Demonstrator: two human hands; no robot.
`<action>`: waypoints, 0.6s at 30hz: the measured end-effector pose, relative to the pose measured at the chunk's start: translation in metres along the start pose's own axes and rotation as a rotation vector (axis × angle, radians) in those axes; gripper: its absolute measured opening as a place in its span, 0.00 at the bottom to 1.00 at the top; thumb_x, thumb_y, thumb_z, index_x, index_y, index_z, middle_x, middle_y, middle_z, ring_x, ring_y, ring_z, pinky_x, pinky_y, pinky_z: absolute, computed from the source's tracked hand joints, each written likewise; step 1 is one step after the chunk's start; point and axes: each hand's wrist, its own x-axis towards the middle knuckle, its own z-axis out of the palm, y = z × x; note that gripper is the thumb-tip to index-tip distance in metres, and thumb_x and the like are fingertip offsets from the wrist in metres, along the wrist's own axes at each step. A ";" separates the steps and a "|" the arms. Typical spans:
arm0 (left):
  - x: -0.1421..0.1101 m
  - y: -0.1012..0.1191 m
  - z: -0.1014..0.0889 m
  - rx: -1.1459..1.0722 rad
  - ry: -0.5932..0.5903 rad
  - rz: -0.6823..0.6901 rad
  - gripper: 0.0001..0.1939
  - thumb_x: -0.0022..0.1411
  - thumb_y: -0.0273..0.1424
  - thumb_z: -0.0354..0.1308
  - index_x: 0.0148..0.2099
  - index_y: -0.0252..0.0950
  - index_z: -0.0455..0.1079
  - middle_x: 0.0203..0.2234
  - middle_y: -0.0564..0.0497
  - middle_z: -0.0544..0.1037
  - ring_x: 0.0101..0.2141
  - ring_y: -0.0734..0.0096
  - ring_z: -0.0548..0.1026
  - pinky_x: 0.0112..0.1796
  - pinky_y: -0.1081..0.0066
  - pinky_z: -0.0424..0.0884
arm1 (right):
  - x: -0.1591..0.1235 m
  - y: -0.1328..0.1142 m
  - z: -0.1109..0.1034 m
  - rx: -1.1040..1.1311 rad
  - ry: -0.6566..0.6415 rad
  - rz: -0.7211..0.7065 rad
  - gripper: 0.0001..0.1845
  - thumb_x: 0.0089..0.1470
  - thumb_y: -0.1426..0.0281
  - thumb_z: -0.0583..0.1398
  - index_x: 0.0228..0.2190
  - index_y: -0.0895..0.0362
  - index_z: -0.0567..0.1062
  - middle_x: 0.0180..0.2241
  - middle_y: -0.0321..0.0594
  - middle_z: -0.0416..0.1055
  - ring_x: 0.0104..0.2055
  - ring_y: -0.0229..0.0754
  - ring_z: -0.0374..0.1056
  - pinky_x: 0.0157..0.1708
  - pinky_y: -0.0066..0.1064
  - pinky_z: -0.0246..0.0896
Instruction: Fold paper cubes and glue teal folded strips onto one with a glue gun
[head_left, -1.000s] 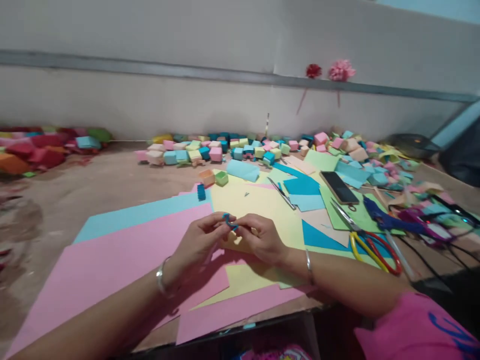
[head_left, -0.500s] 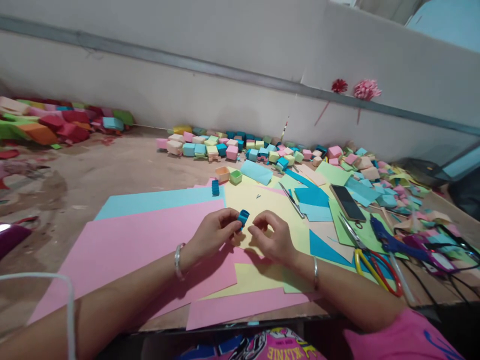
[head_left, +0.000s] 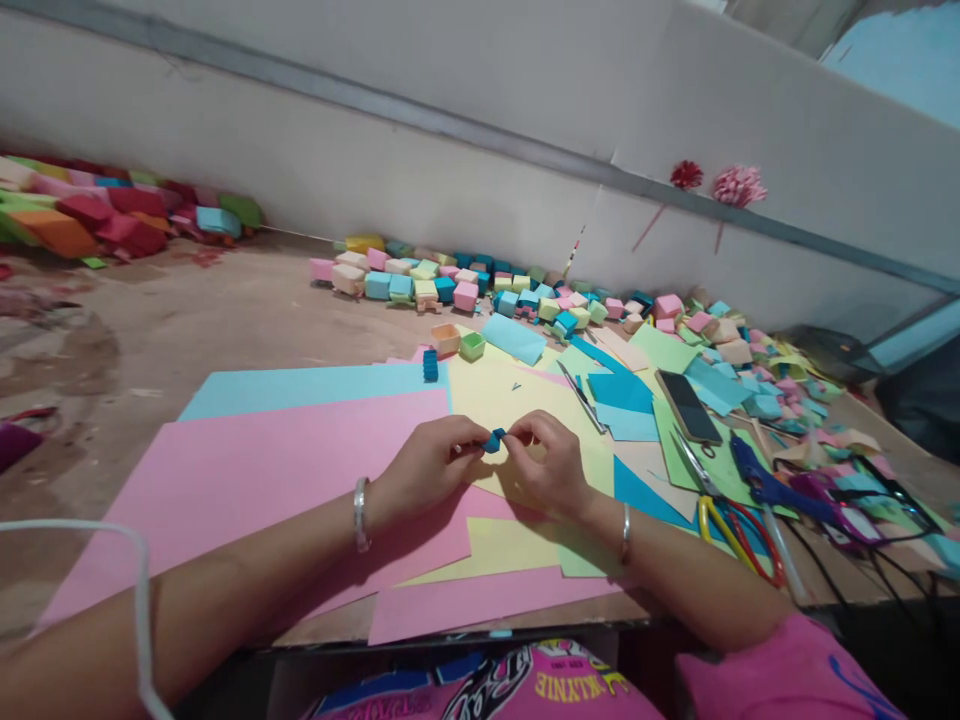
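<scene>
Between my hands is a small folded piece of blue paper [head_left: 493, 441], held above the coloured sheets. My left hand [head_left: 439, 455] pinches its left side with thumb and forefinger. The fingertips of my right hand [head_left: 546, 460] close on its right end. Beneath my hands lie a yellow paper sheet [head_left: 487, 395] and a large pink paper sheet [head_left: 300, 470]. Just beyond, a second blue pleated paper piece [head_left: 430, 365] stands near a small green paper box [head_left: 472, 346] and a peach paper box [head_left: 445, 339].
Many small coloured paper boxes [head_left: 465, 296] line the wall. On the right lie a phone [head_left: 688, 406], scissors with yellow and red handles [head_left: 724, 510], a blue glue gun [head_left: 772, 485] and cables. A white cable [head_left: 142, 600] crosses at lower left. Another pair of scissors [head_left: 581, 395] rests on the paper.
My right hand has moved left, and its fingertips now meet the blue paper piece, which was held by my left hand alone. The piece has turned more level.
</scene>
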 end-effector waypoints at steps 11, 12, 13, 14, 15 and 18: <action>-0.001 0.000 0.002 -0.176 0.080 -0.037 0.11 0.51 0.22 0.49 0.36 0.37 0.67 0.22 0.56 0.70 0.22 0.76 0.66 0.25 0.75 0.62 | -0.003 0.002 -0.005 -0.369 -0.073 -0.561 0.11 0.54 0.76 0.55 0.22 0.53 0.67 0.21 0.36 0.66 0.26 0.40 0.58 0.27 0.36 0.48; -0.001 0.001 0.003 -0.194 0.075 -0.015 0.11 0.49 0.21 0.49 0.35 0.37 0.68 0.24 0.55 0.71 0.24 0.75 0.68 0.26 0.74 0.64 | -0.004 -0.001 -0.006 -0.375 -0.108 -0.588 0.12 0.55 0.76 0.55 0.22 0.53 0.67 0.21 0.37 0.66 0.26 0.40 0.58 0.28 0.36 0.48; -0.002 0.003 0.003 -0.204 0.062 0.007 0.11 0.48 0.21 0.50 0.33 0.37 0.69 0.25 0.54 0.72 0.25 0.74 0.69 0.28 0.74 0.66 | -0.004 -0.006 -0.008 -0.388 -0.140 -0.608 0.12 0.57 0.75 0.55 0.23 0.53 0.67 0.21 0.37 0.66 0.27 0.40 0.58 0.28 0.36 0.48; -0.003 0.006 0.003 -0.194 0.047 0.026 0.10 0.46 0.22 0.51 0.31 0.36 0.70 0.25 0.53 0.73 0.26 0.73 0.70 0.29 0.73 0.67 | -0.005 -0.012 -0.011 -0.409 -0.171 -0.622 0.12 0.58 0.74 0.54 0.23 0.54 0.68 0.21 0.37 0.66 0.27 0.41 0.58 0.28 0.36 0.48; -0.004 0.009 0.003 -0.187 0.029 0.034 0.08 0.46 0.22 0.53 0.29 0.37 0.71 0.24 0.53 0.74 0.26 0.72 0.70 0.30 0.72 0.68 | -0.006 -0.018 -0.015 -0.436 -0.198 -0.640 0.13 0.59 0.73 0.54 0.23 0.54 0.68 0.21 0.37 0.66 0.27 0.41 0.58 0.27 0.36 0.49; -0.007 0.011 0.000 -0.259 0.011 -0.021 0.03 0.48 0.25 0.59 0.28 0.38 0.71 0.23 0.54 0.75 0.24 0.70 0.71 0.25 0.73 0.68 | -0.006 -0.027 -0.039 -0.556 -0.326 -0.671 0.12 0.61 0.73 0.53 0.26 0.55 0.71 0.24 0.37 0.68 0.28 0.40 0.60 0.27 0.34 0.51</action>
